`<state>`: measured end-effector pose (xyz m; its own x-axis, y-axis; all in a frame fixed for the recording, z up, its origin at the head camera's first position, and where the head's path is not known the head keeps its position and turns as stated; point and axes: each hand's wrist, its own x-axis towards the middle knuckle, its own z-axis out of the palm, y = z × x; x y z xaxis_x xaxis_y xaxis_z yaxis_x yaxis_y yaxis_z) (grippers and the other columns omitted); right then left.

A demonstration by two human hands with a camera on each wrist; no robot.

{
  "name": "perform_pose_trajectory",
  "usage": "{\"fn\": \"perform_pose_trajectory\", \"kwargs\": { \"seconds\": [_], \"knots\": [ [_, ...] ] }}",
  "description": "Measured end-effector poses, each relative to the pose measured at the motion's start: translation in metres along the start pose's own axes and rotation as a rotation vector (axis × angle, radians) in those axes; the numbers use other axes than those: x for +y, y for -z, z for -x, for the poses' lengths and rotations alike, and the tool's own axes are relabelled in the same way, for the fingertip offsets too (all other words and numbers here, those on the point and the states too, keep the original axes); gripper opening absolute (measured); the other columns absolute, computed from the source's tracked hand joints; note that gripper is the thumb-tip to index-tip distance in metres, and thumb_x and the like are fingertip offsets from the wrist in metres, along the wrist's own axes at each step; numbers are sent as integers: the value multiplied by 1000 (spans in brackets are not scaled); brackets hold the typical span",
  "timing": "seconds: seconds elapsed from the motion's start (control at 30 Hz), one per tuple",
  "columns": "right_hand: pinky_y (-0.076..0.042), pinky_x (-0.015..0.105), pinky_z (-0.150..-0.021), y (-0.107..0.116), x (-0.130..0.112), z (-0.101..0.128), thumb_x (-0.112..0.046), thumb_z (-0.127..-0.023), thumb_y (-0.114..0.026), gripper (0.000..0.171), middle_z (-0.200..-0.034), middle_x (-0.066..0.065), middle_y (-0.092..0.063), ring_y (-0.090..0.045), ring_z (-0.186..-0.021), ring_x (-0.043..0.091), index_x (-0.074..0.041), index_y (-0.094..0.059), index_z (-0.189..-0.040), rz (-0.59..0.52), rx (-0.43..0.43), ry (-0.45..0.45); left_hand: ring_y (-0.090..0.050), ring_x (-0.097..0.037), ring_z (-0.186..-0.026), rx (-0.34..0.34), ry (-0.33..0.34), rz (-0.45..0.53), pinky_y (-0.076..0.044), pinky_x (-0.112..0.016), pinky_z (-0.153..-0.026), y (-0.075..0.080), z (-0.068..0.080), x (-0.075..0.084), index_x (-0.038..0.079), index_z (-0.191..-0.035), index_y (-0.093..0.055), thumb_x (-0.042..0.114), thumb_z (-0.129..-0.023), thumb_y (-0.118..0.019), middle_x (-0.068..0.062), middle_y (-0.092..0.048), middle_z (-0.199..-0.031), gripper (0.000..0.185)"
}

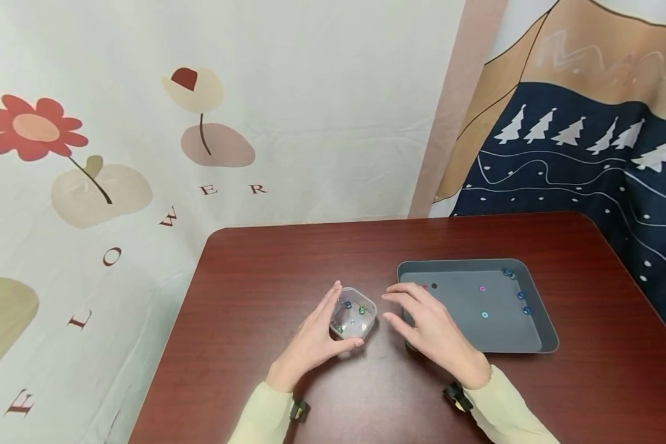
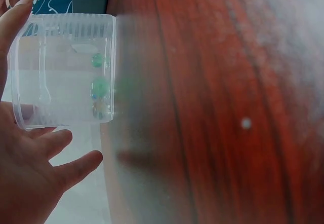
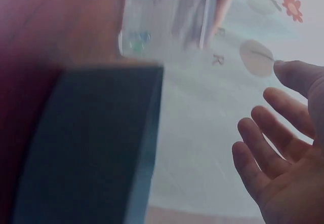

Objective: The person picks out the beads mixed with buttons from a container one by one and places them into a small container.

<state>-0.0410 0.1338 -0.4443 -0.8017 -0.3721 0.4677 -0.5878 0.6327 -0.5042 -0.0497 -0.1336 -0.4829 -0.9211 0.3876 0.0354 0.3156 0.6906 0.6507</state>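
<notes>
Cupping the clear plastic box (image 1: 353, 319) from its left side, my left hand (image 1: 311, 342) has the thumb along the near wall and the fingers reaching up the far edge, so the hold is a light one around it rather than a tight clamp. My right hand (image 1: 430, 324) lies open just right of the box, fingers spread and relaxed over the near left corner of the grey tray (image 1: 544, 345), gripping nothing. The box sits on the table (image 1: 255, 277) in the lower middle of the head view, between both hands, with the tray to its right. That view alone shows the layout: small coloured beads (image 1: 524, 302) scattered on the tray's flat floor, a few more inside the box, and the glossy reddish-brown wood-grain tabletop with rounded corners. The left wrist view, at its upper left, gives what the head view cannot: the box (image 2: 63, 69) has a ribbed band along its rim, thin see-through walls and rounded corners, and green beads (image 2: 99, 87) rest against one wall, with my palm and fingers (image 2: 55, 168) below. The right wrist view is blurred; it shows the tray's (image 3: 96, 143) matte dark wall filling the lower left, the box (image 3: 164, 16) at the top, and my open palm (image 3: 283, 183) at lower right. Printed cloth (image 1: 144, 123) with flowers hangs behind the table.
</notes>
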Motion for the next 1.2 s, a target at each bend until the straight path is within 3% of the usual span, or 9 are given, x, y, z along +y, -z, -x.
{"fn": "perform_pose_trajectory", "kwargs": {
  "seconds": [0.3, 0.5, 0.63, 1.2],
  "knots": [
    [-50, 46, -96, 42, 22, 24, -15, -88, -83, 43, -142, 5, -60, -58, -127, 24, -10, -70, -129, 82, 116, -124, -39, -25, -149, 5, 20, 7, -38, -53, -116, 0, 0, 1, 12, -166, -24, 56, -80, -84, 3, -23, -171, 114],
    [-42, 62, -102, 65, 42, 40, -12, -87, -83, 48, -146, 12, -58, -53, -132, 36, -6, -68, -132, 109, 157, -243, -37, -25, -150, 0, 29, 17, -37, -54, -117, -1, -1, 1, 13, -166, -24, 52, -80, -86, 3, -23, -171, 113],
    [-37, 69, -105, 75, 54, 51, -16, -89, -82, 51, -150, 17, -54, -46, -137, 43, -5, -65, -136, 118, 149, -308, -37, -26, -150, 2, 31, 23, -36, -54, -117, -1, -1, 1, 13, -166, -24, 50, -80, -86, 2, -23, -171, 113],
    [-34, 74, -102, 84, 93, 86, -29, -101, -68, 60, -151, 32, -43, -40, -136, 54, 5, -50, -147, 145, 47, -502, -40, -25, -148, -1, 40, 30, -38, -55, -115, -2, 0, -1, 18, -167, -21, 54, -80, -85, 4, -23, -171, 114]
  ]
}}
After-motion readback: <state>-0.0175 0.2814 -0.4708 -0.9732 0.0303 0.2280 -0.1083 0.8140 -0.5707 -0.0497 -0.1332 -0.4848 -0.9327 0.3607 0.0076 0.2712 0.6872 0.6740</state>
